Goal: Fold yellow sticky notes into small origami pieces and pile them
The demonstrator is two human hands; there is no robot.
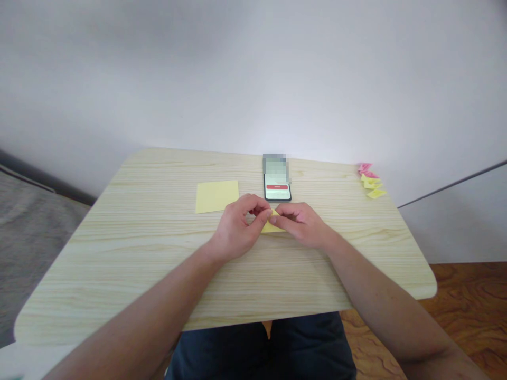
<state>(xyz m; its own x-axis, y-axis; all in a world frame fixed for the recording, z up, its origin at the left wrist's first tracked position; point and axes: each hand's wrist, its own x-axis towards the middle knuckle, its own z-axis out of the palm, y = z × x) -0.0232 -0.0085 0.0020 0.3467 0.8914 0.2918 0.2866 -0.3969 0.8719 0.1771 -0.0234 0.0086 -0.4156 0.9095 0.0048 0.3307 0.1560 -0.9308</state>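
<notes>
Between my two hands is a small folded piece of yellow paper (pixel 271 227), just above or on the table in front of the phone. My left hand (pixel 242 224) pinches its upper left part between thumb and forefinger. From the other side, my right hand (pixel 303 224) grips its right part with thumb and fingers closed. The fingertips of both hands nearly meet at the paper's top and hide much of its folds. A flat yellow sheet (pixel 216 196) lies on the table just beyond my left hand.
A phone (pixel 278 192) with a lit screen lies behind the paper, close to the wall (pixel 253 79). Pink folded paper (pixel 367 170) and yellow folded papers (pixel 372 184) sit at the right back edge of the pale wooden table (pixel 130 227).
</notes>
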